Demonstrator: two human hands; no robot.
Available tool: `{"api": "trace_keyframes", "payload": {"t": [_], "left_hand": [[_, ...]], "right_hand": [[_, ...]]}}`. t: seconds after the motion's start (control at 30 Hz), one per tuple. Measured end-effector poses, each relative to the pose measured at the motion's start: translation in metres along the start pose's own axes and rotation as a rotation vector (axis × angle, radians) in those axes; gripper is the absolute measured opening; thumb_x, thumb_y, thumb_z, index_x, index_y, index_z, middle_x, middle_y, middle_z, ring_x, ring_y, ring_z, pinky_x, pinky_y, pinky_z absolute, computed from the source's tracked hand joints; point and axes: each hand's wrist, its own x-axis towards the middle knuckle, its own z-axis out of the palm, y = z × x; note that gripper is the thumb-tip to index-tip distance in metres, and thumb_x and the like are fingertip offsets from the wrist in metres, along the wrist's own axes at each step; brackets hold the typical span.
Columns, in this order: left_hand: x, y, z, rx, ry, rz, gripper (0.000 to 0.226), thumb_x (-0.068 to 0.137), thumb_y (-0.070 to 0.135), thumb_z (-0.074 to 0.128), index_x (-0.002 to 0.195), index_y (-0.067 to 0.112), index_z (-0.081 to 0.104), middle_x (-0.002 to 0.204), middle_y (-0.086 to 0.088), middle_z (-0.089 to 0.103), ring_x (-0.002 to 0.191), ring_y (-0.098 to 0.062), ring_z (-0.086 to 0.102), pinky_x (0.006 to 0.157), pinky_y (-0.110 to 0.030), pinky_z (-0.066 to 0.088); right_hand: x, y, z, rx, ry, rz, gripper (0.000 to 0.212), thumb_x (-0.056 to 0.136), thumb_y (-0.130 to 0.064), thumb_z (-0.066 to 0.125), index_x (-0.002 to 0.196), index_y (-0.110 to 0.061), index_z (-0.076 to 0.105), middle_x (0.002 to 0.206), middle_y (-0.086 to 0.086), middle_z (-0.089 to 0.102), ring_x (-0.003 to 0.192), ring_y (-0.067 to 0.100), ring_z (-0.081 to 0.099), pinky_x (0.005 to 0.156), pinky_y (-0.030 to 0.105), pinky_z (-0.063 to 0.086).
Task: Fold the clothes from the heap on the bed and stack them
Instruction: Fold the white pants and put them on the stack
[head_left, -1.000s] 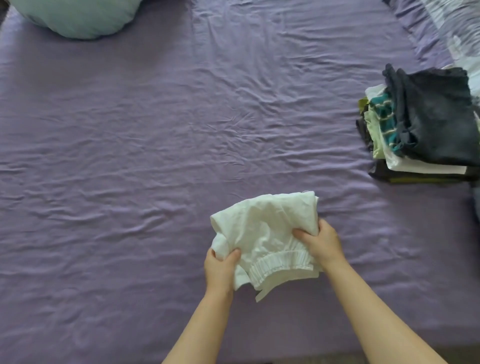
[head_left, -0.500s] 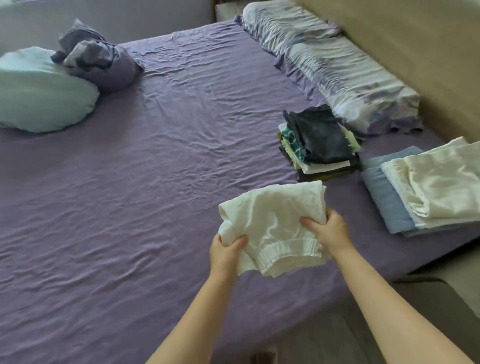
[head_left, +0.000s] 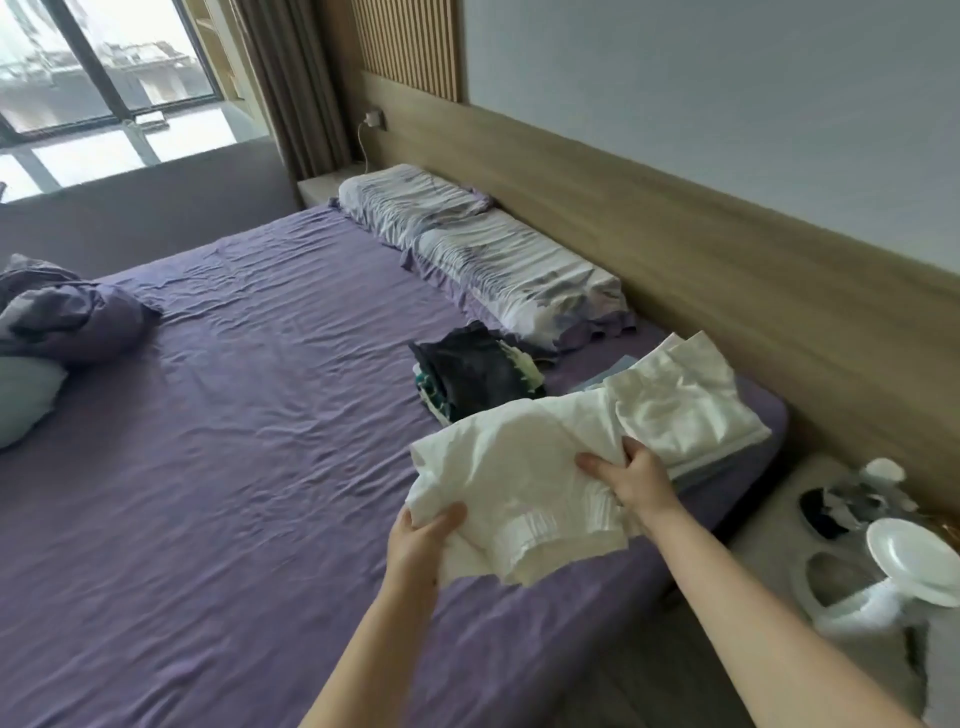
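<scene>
I hold a folded white garment (head_left: 519, 467) with an elastic waistband in the air above the purple bed sheet (head_left: 234, 415). My left hand (head_left: 421, 545) grips its near left corner, and my right hand (head_left: 631, 480) grips its right side. Just beyond it on the bed sits a stack of folded clothes (head_left: 480, 376) with a dark garment on top. To the right lies a second stack (head_left: 685, 405) with white folded cloth on top of blue, partly hidden by the held garment.
Two pillows (head_left: 493, 254) lie along the wooden headboard (head_left: 675, 244). A crumpled purple blanket (head_left: 67, 317) and a pale pillow (head_left: 26, 395) sit at the left. A bedside table (head_left: 779, 519) with a white plate (head_left: 914, 561) stands at the right.
Both hands have carried the white garment up and to the right, toward the stacks. My view has lifted and turned right, bringing the headboard, window and bedside table into sight.
</scene>
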Motion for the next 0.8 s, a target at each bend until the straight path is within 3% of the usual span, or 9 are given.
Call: {"api": "trace_keyframes", "payload": {"t": [0.17,0.33,0.47,0.57,0.7,0.8], "left_hand": [[0.007,-0.013,0.091,0.032,0.009,-0.006,0.03,0.078,-0.007,0.069,0.102,0.01,0.063,0.092,-0.013,0.071,0.079,-0.03,0.067,0.071,-0.044,0.057],[0.022,-0.029,0.168,0.041,-0.02,-0.058,0.03,0.08,-0.006,0.067,0.107,0.008,0.062,0.098,-0.015,0.07,0.084,-0.032,0.068,0.066,-0.04,0.056],[0.041,-0.036,0.215,0.035,-0.021,-0.106,0.028,0.08,-0.008,0.065,0.101,0.01,0.062,0.093,-0.012,0.07,0.077,-0.027,0.068,0.055,-0.035,0.055],[0.062,-0.041,0.238,0.053,-0.035,-0.133,0.028,0.079,-0.008,0.065,0.102,0.009,0.062,0.095,-0.013,0.07,0.081,-0.029,0.068,0.06,-0.038,0.057],[0.089,-0.046,0.259,0.087,-0.055,-0.176,0.029,0.079,-0.005,0.068,0.102,0.01,0.06,0.098,-0.012,0.069,0.086,-0.031,0.068,0.067,-0.043,0.058],[0.108,-0.052,0.274,0.119,-0.07,-0.195,0.029,0.078,-0.005,0.069,0.1,0.012,0.06,0.097,-0.01,0.07,0.082,-0.025,0.069,0.058,-0.033,0.056]], "right_hand": [[0.049,-0.001,-0.078,-0.015,-0.023,0.038,0.037,0.073,-0.024,0.08,0.103,-0.012,0.062,0.095,0.004,0.07,0.086,0.023,0.068,0.082,0.042,0.056],[0.096,-0.007,-0.143,0.014,-0.067,0.067,0.03,0.076,-0.025,0.079,0.099,-0.015,0.063,0.092,0.003,0.071,0.08,0.019,0.07,0.066,0.03,0.055],[0.13,-0.011,-0.181,0.005,-0.154,0.137,0.025,0.08,-0.02,0.074,0.102,-0.014,0.064,0.092,0.003,0.073,0.083,0.022,0.071,0.068,0.034,0.056],[0.155,-0.008,-0.197,-0.001,-0.153,0.173,0.016,0.082,-0.011,0.068,0.097,-0.015,0.066,0.081,0.0,0.075,0.071,0.018,0.072,0.053,0.027,0.054],[0.185,0.002,-0.209,-0.041,-0.079,0.171,0.02,0.082,-0.007,0.066,0.099,-0.017,0.065,0.089,0.004,0.074,0.079,0.024,0.071,0.063,0.032,0.054],[0.207,0.008,-0.216,-0.09,-0.068,0.177,0.022,0.082,-0.006,0.067,0.096,-0.023,0.062,0.089,0.001,0.072,0.078,0.019,0.07,0.061,0.03,0.053]]}}
